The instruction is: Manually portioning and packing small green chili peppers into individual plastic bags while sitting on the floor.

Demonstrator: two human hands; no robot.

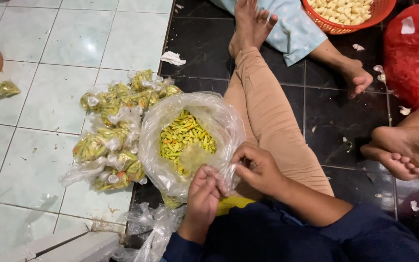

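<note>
Small clear bag (pixel 225 175) sits pinched between my two hands, just at the near rim of the big plastic bag (pixel 190 140) of green and yellow chillies (pixel 185 136) standing by my knee. My left hand (pixel 202 199) has its fingers curled narrow on the film, and my right hand (pixel 258 170) grips its other edge. Tied chilli packets (pixel 112 131) lie heaped on the tiles beyond the big bag.

I see a small clear plastic bag (pixel 225 175), crumpled and empty-looking, beside the big open bag of green-yellow chillies (pixel 186 138)
</note>
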